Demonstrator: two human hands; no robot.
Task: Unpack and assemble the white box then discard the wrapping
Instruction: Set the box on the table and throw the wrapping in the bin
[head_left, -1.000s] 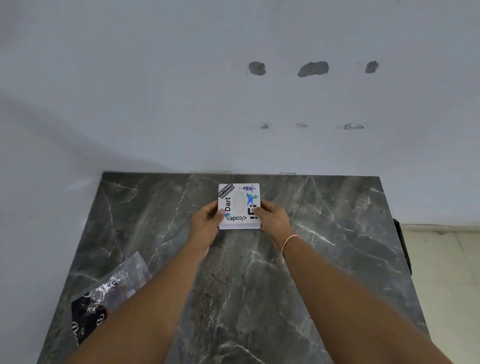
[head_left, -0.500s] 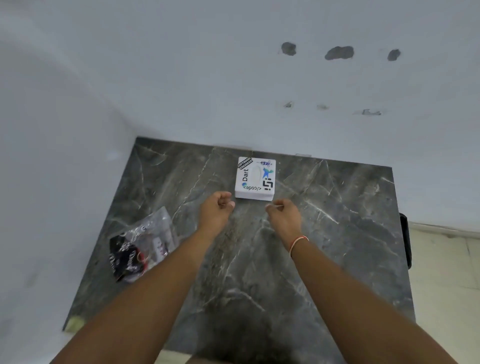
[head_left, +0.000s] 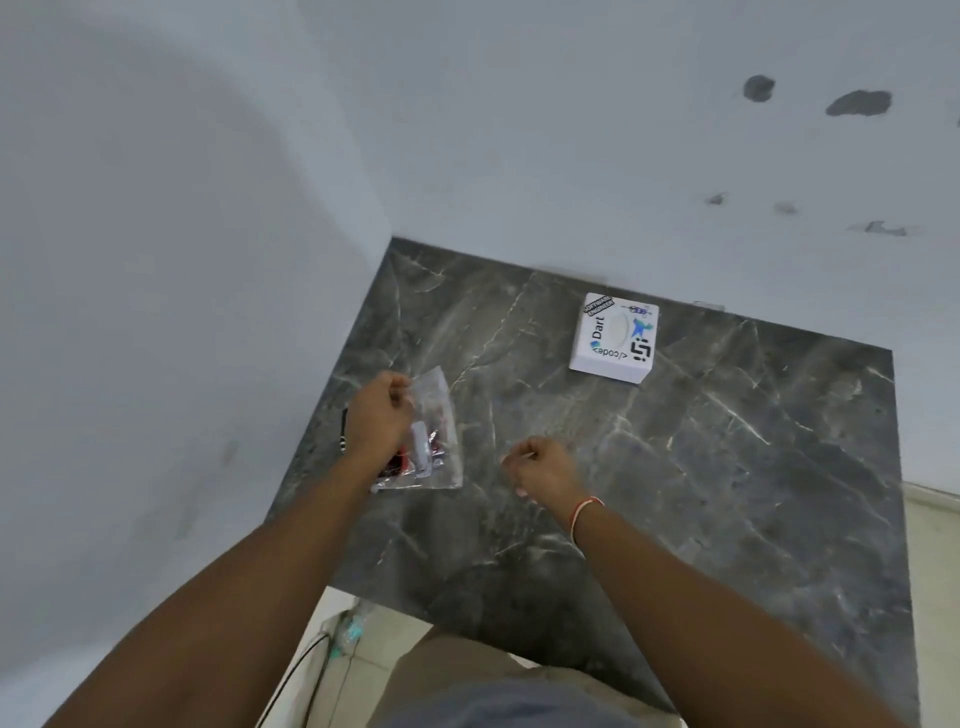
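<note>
Now the left hand (head_left: 382, 413) pinches the crinkly, featherlight wrapping (head_left: 434, 436) by its top edge, likely slippery, while the right hand (head_left: 543, 467) hangs curled, empty.

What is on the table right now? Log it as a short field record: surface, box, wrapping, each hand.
surface: dark marble table, set against a pale wall
box: white box with stickers on top, lying flat near the table's far edge, untouched by either hand
wrapping: clear plastic bag with dark and red contents, at the table's left side
left hand: fingers curled, over the bag's upper edge; grip cannot be confirmed
right hand: loosely fisted above bare table, holding nothing visible
</note>
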